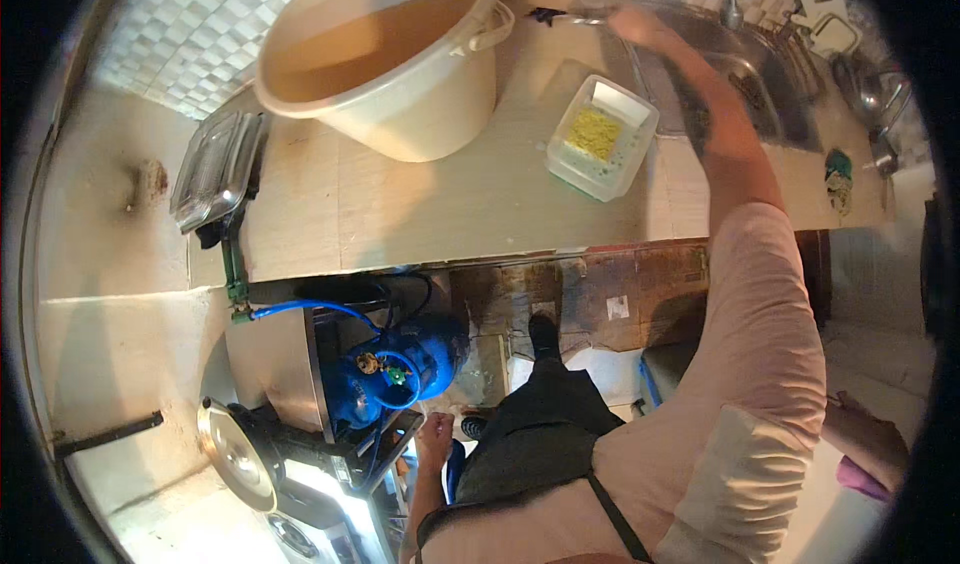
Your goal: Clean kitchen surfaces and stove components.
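Observation:
My right arm stretches across the counter towards the sink. The blurred right hand (636,25) is beside a short metal utensil (581,20) with a black end. Its fingertips meet the utensil, but whether they grip it is unclear. Low at my side hangs my left hand (435,436), fingers curled and nothing visible in them. A translucent plastic tub (577,178) on the counter contains yellow crumbly powder (593,135) and a white piece along one inner side. To its left, a large cream bucket (420,125) contains brownish liquid (360,46).
The steel sink (795,125) and faucet (731,13) are at the right, near a green scouring pad (838,165). A clear lidded container (217,163) stands far left. Below are a blue gas cylinder (435,354), its blue hose (315,306) and a pot lid (238,455). Another person's arm (862,433) shows at right.

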A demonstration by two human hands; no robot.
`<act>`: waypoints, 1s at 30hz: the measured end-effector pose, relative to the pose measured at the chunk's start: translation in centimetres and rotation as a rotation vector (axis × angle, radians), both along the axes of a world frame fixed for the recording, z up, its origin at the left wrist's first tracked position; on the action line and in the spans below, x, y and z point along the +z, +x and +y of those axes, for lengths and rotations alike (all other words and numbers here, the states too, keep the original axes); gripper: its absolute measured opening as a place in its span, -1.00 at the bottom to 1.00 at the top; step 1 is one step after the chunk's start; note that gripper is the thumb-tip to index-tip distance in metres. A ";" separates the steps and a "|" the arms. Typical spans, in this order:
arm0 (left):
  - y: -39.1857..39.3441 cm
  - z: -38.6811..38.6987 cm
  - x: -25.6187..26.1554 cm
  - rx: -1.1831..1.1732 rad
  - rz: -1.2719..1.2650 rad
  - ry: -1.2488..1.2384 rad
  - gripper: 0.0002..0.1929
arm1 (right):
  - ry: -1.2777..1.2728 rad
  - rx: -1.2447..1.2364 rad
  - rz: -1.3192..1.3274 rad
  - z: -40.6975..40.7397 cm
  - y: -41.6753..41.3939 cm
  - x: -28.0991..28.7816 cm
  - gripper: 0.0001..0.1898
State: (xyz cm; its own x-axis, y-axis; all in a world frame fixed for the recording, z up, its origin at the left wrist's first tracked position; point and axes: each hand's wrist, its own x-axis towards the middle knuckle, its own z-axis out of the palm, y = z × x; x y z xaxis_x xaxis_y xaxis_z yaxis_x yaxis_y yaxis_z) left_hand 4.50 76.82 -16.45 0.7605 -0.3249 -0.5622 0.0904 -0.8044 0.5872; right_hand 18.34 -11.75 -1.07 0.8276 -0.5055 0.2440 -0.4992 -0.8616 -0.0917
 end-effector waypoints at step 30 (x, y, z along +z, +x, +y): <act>-33.8 47.9 22.5 0.895 -0.990 0.112 -0.91 | 0.328 2.412 0.297 120.3 -24.8 12.2 -0.84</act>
